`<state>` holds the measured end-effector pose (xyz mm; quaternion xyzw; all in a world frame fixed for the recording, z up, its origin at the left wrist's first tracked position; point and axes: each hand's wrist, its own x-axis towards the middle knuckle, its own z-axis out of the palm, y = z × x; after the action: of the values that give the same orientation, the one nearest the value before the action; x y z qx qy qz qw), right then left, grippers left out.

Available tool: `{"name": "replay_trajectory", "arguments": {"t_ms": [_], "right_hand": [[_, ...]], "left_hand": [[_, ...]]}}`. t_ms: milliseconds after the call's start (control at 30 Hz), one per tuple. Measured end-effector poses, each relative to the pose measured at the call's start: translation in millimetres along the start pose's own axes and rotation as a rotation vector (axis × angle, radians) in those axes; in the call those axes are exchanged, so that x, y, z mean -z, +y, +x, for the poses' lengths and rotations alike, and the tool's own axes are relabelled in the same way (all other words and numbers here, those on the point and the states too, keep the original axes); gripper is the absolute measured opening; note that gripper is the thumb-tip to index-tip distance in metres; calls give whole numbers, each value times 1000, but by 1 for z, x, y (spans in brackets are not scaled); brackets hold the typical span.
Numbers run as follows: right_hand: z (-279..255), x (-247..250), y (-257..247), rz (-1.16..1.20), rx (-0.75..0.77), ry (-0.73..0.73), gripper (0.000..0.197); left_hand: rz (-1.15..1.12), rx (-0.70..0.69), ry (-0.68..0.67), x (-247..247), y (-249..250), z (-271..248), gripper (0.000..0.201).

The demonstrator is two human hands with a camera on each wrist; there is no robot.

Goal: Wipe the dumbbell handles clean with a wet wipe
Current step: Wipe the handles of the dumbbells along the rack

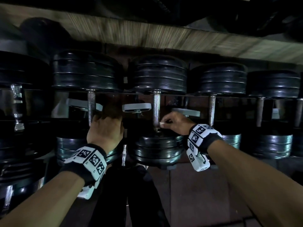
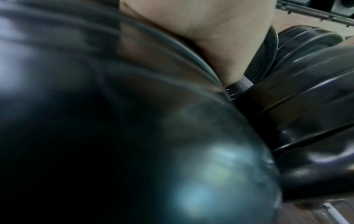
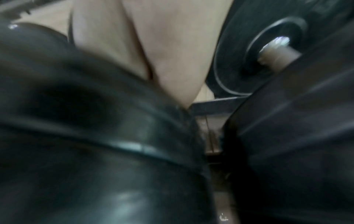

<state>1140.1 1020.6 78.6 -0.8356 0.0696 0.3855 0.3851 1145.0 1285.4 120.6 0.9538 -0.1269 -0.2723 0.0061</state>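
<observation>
While I look down from the head view, my right hand [image 1: 176, 122] pinches a small white wipe [image 1: 162, 123] between thumb and fingertips and holds it against the lower end of the middle handle [image 1: 156, 110], just above the near plates [image 1: 158, 149] of that dumbbell. That handle is knurled metal and stands upright in view, running up to the far plates [image 1: 159, 74].

My left hand [image 1: 105, 130] rests at the bottom of the next handle [image 1: 91, 108] to the left; its fingers curl over toward the bar, but they are hidden behind the back of the hand, so I cannot tell whether they grip it.

More dumbbells sit in the same row on the rack, one with a rusty handle [image 1: 212, 110] just right of my right hand. A pale wall strip [image 1: 147, 33] runs above the row.

Both wrist views are blurred: each shows palm skin [image 2: 206, 34] against dark rounded plates [image 3: 95, 136], and the right wrist view catches a metal bar end [image 3: 275, 50] in a plate hub.
</observation>
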Motion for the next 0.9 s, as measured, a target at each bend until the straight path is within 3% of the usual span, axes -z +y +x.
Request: {"name": "replay_trajectory", "arguments": {"t_ms": [100,233,333,433,567,633,767,900], "right_hand": [[-21,9,-9,-34,99,-65,15],[-26,4,-36,-360,316,-43,25],[-15,-8,-41,-485,356,-35,25],[-12,-3,-35,-477,334,-129,21],[-12,5,-27,-449,386,-114,18],[-12,10,-15,-414,310,-91,17],[0,9,6,-278,-14,5,25],[18,-10,1,-201,-3,-21,18]], "left_hand": [[17,-10,11,1,-1,0,20],[22,-20,-13,2,-1,0,21],[5,-27,-4,1,-2,0,22],[1,-39,6,-2,-4,2,23],[-10,-30,24,-5,-5,2,23],[-21,-14,31,-6,-4,2,22],[-22,20,54,-7,-3,2,21],[-74,54,72,-6,-2,3,22]]}}
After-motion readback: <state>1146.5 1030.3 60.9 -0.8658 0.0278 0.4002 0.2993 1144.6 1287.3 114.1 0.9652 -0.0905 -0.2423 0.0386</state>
